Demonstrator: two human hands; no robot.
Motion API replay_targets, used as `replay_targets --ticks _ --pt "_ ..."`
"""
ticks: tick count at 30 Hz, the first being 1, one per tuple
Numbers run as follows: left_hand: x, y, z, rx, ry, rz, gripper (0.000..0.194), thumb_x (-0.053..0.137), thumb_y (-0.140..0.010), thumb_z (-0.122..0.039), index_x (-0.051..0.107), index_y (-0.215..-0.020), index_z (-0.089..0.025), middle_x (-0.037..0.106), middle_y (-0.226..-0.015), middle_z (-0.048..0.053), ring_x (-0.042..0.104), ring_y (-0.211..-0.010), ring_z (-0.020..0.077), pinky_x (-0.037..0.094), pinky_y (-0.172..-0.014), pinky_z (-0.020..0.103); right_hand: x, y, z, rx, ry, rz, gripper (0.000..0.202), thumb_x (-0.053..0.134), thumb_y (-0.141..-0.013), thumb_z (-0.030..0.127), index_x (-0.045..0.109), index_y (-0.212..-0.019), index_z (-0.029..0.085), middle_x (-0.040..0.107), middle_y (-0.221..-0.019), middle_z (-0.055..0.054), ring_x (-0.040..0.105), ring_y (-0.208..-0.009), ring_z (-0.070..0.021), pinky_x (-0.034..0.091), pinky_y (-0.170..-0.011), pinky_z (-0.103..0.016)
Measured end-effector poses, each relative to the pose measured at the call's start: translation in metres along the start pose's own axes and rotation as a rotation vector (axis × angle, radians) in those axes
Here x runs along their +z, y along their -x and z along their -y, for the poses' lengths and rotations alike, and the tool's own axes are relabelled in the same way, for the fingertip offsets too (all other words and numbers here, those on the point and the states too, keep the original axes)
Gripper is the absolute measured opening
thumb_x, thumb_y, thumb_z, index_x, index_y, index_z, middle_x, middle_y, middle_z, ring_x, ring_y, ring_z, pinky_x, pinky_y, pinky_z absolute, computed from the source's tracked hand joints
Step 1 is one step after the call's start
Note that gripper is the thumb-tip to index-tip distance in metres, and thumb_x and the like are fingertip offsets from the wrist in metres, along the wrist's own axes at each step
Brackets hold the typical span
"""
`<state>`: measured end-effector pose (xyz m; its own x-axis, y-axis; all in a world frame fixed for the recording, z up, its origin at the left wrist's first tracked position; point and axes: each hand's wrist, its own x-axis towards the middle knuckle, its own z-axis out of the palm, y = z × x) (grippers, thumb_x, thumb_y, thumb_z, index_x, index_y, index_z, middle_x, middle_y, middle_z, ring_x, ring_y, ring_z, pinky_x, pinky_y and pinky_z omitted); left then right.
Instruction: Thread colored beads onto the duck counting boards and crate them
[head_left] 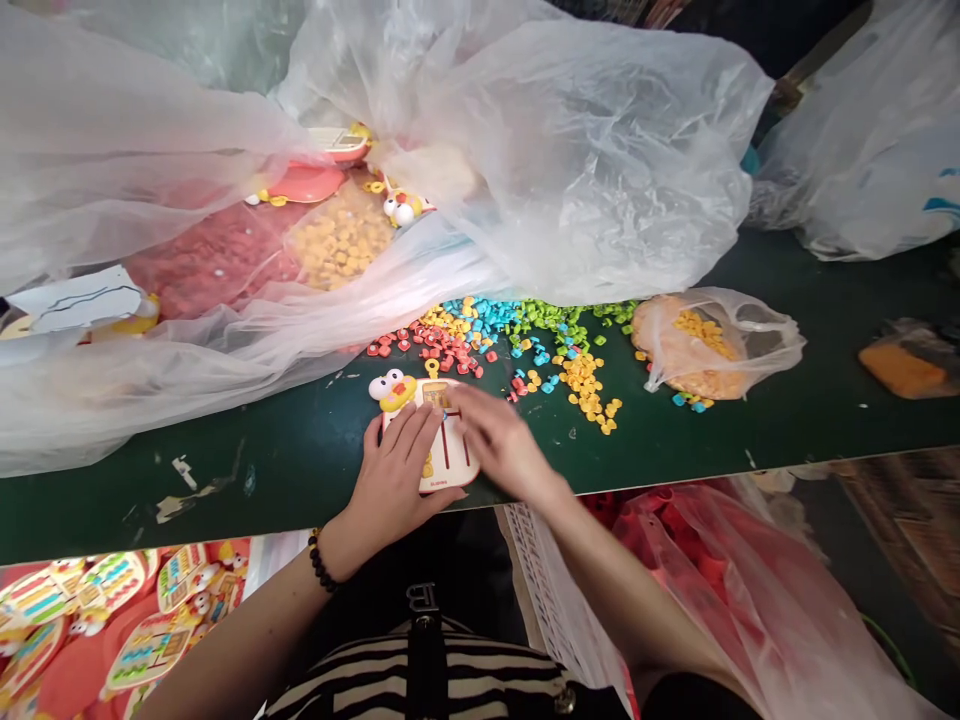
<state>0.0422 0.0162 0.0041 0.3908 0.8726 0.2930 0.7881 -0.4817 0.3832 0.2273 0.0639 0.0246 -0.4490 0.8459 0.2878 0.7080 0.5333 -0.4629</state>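
Note:
A white duck-faced toy board (452, 455) with dark slots lies on the green table near its front edge. My left hand (397, 465) rests over the board's left side, fingers extended on its face and thumb along the lower edge. Bent over the upper right part of the board is my right hand (499, 435), its fingertips near the slots; whatever they may pinch is hidden. Behind the board lie small loose pieces in red (442, 345), blue (491, 318), green (555, 318) and yellow (589, 388).
Large clear plastic bags (600, 150) cover the back of the green table (300, 420). To the right sits an open bag of yellow pieces (697, 350), with an orange packet (904, 368) beyond. Finished-looking toys (116, 590) fill the lower left; red items in plastic (705, 560) lie lower right.

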Motion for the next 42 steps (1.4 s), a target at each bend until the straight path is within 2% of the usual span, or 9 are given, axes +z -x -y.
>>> replay_targets --ticks 3,7,12,18,23,28,36,40,42 --pt "-0.008 -0.006 -0.005 -0.005 -0.055 0.051 0.079 0.064 -0.077 -0.055 0.04 -0.14 -0.015 0.049 -0.14 0.018 0.044 -0.129 0.0343 0.027 -0.107 0.052 -0.009 -0.036 -0.04 0.133 0.134 -0.168 0.026 0.047 -0.094 0.028 0.07 -0.104 0.023 0.074 -0.099 -0.007 0.066 -0.091 -0.0226 0.051 -0.084 -0.039" --pt "-0.013 -0.017 -0.013 -0.017 -0.114 0.1 0.082 0.071 -0.069 -0.058 0.045 -0.138 -0.02 0.047 -0.143 0.015 0.046 -0.122 0.0388 0.027 -0.104 0.061 -0.005 -0.066 -0.064 0.171 0.285 -0.106 0.017 0.054 -0.089 0.024 0.07 -0.091 0.02 0.071 -0.084 -0.009 0.064 -0.083 -0.0245 0.05 -0.075 -0.036" --pt "-0.006 -0.018 -0.01 -0.012 -0.09 0.097 0.081 0.074 -0.065 -0.06 0.053 -0.131 -0.018 0.052 -0.138 0.014 0.045 -0.12 0.0405 0.032 -0.101 0.062 -0.012 -0.05 -0.042 0.227 0.127 -0.187 0.014 0.056 -0.086 0.025 0.068 -0.092 0.021 0.07 -0.084 -0.006 0.063 -0.074 -0.0208 0.05 -0.07 -0.034" --pt "-0.005 -0.014 -0.011 -0.061 -0.001 0.092 0.07 0.077 -0.066 -0.05 0.056 -0.126 -0.021 0.053 -0.138 0.013 0.043 -0.124 0.0403 0.025 -0.104 0.068 -0.003 -0.028 -0.011 0.0 0.216 -0.11 0.022 0.05 -0.092 0.025 0.071 -0.096 0.02 0.072 -0.089 -0.007 0.061 -0.084 -0.022 0.047 -0.079 -0.036" --pt "-0.004 -0.01 -0.015 -0.048 0.004 0.095 0.061 0.071 -0.075 -0.048 0.054 -0.129 -0.024 0.056 -0.135 0.01 0.039 -0.129 0.0409 0.022 -0.105 0.071 0.014 -0.028 -0.008 -0.029 0.292 -0.016 0.032 0.045 -0.094 0.017 0.065 -0.118 0.019 0.071 -0.112 -0.008 0.061 -0.099 -0.0221 0.045 -0.08 -0.035" --pt "0.005 -0.003 -0.015 -0.04 -0.009 0.0 0.051 0.069 -0.077 -0.049 0.06 -0.122 -0.026 0.061 -0.129 0.007 0.038 -0.132 0.0395 0.021 -0.109 0.066 0.018 -0.02 -0.009 0.035 0.298 0.004 0.035 0.04 -0.097 0.017 0.063 -0.122 0.022 0.068 -0.122 -0.005 0.058 -0.116 -0.0204 0.043 -0.092 -0.034" --pt "0.008 0.003 -0.012 -0.011 0.015 -0.055 0.048 0.064 -0.081 -0.048 0.059 -0.119 -0.018 0.061 -0.124 0.011 0.037 -0.134 0.0354 0.022 -0.113 0.059 0.017 0.018 0.016 0.101 0.195 0.035 0.044 0.036 -0.098 0.021 0.045 -0.141 0.019 0.053 -0.14 -0.009 0.038 -0.138 -0.0242 0.043 -0.102 -0.04" --pt "0.006 0.005 -0.01 0.001 0.064 -0.059 0.035 0.066 -0.081 -0.044 0.063 -0.108 -0.023 0.063 -0.115 0.008 0.038 -0.134 0.0332 0.024 -0.112 0.059 0.019 0.02 0.021 0.036 0.108 0.085 0.048 0.035 -0.096 0.016 0.042 -0.143 0.021 0.052 -0.142 -0.008 0.03 -0.142 -0.025 0.037 -0.108 -0.046" --pt "0.006 0.006 -0.01 -0.011 0.066 -0.065 0.033 0.066 -0.081 -0.044 0.063 -0.106 -0.022 0.062 -0.113 0.01 0.039 -0.133 0.0331 0.025 -0.111 0.058 0.014 0.014 0.015 -0.036 0.042 0.117 0.049 0.035 -0.095 0.014 0.041 -0.143 0.02 0.054 -0.14 -0.008 0.035 -0.14 -0.0235 0.038 -0.108 -0.045"
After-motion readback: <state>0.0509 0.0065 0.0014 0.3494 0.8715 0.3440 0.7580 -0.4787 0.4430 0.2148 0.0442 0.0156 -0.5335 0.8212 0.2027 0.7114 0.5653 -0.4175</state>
